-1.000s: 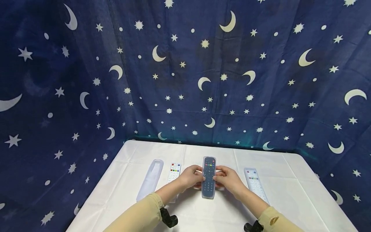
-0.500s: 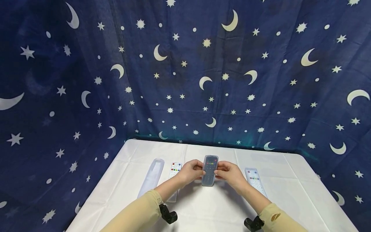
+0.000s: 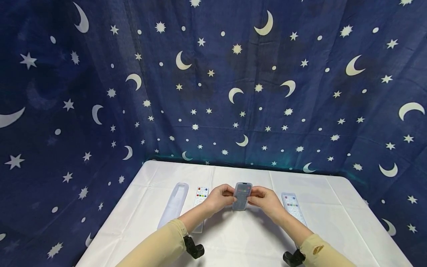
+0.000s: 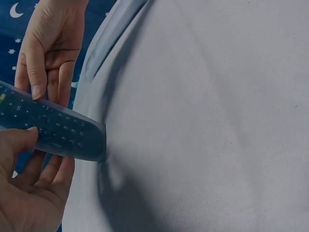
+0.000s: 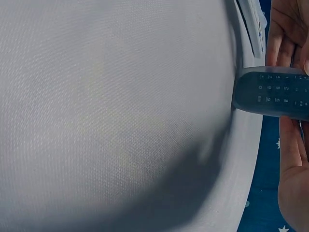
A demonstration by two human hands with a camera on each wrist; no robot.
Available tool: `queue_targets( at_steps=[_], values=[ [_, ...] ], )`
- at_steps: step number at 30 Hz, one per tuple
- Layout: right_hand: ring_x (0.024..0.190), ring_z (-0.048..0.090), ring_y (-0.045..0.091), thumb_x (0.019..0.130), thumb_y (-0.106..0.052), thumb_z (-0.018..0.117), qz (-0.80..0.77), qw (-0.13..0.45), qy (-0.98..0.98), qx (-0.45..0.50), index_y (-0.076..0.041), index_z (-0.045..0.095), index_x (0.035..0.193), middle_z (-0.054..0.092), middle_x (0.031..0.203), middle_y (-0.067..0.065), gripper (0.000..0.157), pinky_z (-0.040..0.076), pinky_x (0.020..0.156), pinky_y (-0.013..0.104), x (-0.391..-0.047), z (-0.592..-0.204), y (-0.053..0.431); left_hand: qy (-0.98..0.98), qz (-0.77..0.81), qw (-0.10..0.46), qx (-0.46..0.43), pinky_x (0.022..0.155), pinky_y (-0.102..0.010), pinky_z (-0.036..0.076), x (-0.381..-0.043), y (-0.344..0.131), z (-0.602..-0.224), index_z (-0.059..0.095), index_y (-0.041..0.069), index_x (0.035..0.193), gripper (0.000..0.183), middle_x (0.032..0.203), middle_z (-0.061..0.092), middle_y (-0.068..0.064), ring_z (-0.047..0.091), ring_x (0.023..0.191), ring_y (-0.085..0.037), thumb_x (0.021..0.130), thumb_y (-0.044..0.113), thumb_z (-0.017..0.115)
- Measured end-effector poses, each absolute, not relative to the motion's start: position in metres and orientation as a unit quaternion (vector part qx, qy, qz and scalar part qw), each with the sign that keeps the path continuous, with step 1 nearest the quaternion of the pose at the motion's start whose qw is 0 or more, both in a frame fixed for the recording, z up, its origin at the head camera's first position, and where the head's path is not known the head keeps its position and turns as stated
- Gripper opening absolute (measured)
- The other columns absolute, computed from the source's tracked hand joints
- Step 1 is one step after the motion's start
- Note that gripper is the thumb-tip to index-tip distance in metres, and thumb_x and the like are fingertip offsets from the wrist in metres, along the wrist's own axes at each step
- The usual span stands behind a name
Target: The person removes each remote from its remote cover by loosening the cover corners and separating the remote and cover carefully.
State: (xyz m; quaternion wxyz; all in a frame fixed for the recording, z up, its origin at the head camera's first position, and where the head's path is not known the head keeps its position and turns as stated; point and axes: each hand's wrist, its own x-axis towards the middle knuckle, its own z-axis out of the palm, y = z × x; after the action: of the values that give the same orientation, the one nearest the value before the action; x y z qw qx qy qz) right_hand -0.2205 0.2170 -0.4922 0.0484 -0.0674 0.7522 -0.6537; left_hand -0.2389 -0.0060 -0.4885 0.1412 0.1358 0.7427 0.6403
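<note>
Dark remote control (image 3: 242,196), inside a translucent sleeve (image 4: 67,133), now tips steeper than a second ago: far end faces the head camera, a dark slot showing at that end, body looks much shorter, near end angled down toward the table. Means, as a judgement, that handling of this remote is ongoing and it isn't set down. Lower end is close to the white tablecloth (image 3: 253,241); can't tell if touching. Grip: left hand (image 3: 220,198) pinches the left long edge, right hand (image 3: 265,200) pinches the right one, thumbs on the button face, fingers behind, both closed down to the remote's thickness. Remote sits mid-scene, between the hands, over the table's far half. Counts: two hands, both on the same remote; three remotes, one dark and two white; one white remote (image 3: 201,195) left, partly behind the left forearm, sleeve unclear; other white remote (image 3: 294,209) right, seemingly sleeved; one empty cover (image 3: 174,205) far left; two black wrist cameras (image 3: 194,247); one star-and-moon backdrop (image 3: 213,74) behind.
</note>
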Motion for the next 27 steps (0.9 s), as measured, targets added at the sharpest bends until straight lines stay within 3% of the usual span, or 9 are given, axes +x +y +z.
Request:
queue_targets(
  at_steps=[5, 8, 12, 16, 21, 27],
  values=[
    [0.103, 0.068, 0.022, 0.092, 0.004, 0.069, -0.650, 0.052, 0.755, -0.071, 0.009, 0.066, 0.119, 0.072, 0.111, 0.017, 0.028, 0.059, 0.088, 0.034, -0.218, -0.492, 0.218, 0.739, 0.645, 0.158, 0.111, 0.086, -0.041, 0.059, -0.234, -0.008, -0.485, 0.063, 0.000, 0.116, 0.025, 0.110, 0.067, -0.011, 0.066, 0.101, -0.024, 0.092, -0.001, 0.066],
    [0.101, 0.068, 0.020, 0.092, 0.004, 0.069, -0.651, 0.051, 0.754, -0.074, 0.010, 0.065, 0.119, 0.072, 0.110, 0.017, 0.028, 0.059, 0.088, 0.033, -0.215, -0.492, 0.218, 0.737, 0.649, 0.174, 0.072, 0.081, -0.040, 0.061, -0.231, -0.012, -0.479, 0.059, -0.003, 0.119, 0.027, 0.109, 0.065, -0.015, 0.068, 0.091, -0.023, 0.095, 0.009, 0.062],
    [0.100, 0.068, 0.020, 0.091, 0.005, 0.069, -0.654, 0.047, 0.750, -0.085, 0.013, 0.064, 0.117, 0.071, 0.110, 0.020, 0.028, 0.059, 0.087, 0.034, -0.211, -0.492, 0.219, 0.704, 0.668, 0.241, 0.017, 0.073, -0.036, 0.063, -0.229, -0.016, -0.475, 0.052, -0.010, 0.127, 0.045, 0.103, 0.068, -0.023, 0.070, 0.073, -0.019, 0.102, 0.026, 0.059],
    [0.098, 0.067, 0.020, 0.091, 0.003, 0.071, -0.651, 0.048, 0.752, -0.094, 0.012, 0.065, 0.115, 0.071, 0.109, 0.021, 0.027, 0.058, 0.087, 0.031, -0.208, -0.492, 0.220, 0.636, 0.707, 0.308, -0.030, 0.074, -0.035, 0.062, -0.227, -0.014, -0.478, 0.045, -0.016, 0.134, 0.055, 0.104, 0.070, -0.027, 0.073, 0.075, -0.023, 0.104, 0.028, 0.059],
    [0.095, 0.068, 0.019, 0.090, 0.000, 0.074, -0.640, 0.051, 0.759, -0.104, 0.009, 0.068, 0.111, 0.072, 0.106, 0.019, 0.023, 0.057, 0.084, 0.028, -0.207, -0.494, 0.221, 0.574, 0.745, 0.331, -0.080, 0.081, -0.036, 0.060, -0.224, -0.009, -0.481, 0.055, -0.012, 0.122, 0.041, 0.096, 0.072, -0.022, 0.075, 0.081, -0.028, 0.100, 0.021, 0.066],
    [0.096, 0.067, 0.021, 0.089, -0.003, 0.075, -0.625, 0.058, 0.772, -0.100, 0.006, 0.070, 0.110, 0.073, 0.104, 0.012, 0.023, 0.056, 0.083, 0.027, -0.202, -0.493, 0.220, 0.514, 0.762, 0.383, -0.090, 0.083, -0.028, 0.059, -0.224, -0.011, -0.481, 0.063, -0.013, 0.115, 0.028, 0.089, 0.073, -0.018, 0.075, 0.081, -0.021, 0.100, 0.010, 0.063]
  ],
)
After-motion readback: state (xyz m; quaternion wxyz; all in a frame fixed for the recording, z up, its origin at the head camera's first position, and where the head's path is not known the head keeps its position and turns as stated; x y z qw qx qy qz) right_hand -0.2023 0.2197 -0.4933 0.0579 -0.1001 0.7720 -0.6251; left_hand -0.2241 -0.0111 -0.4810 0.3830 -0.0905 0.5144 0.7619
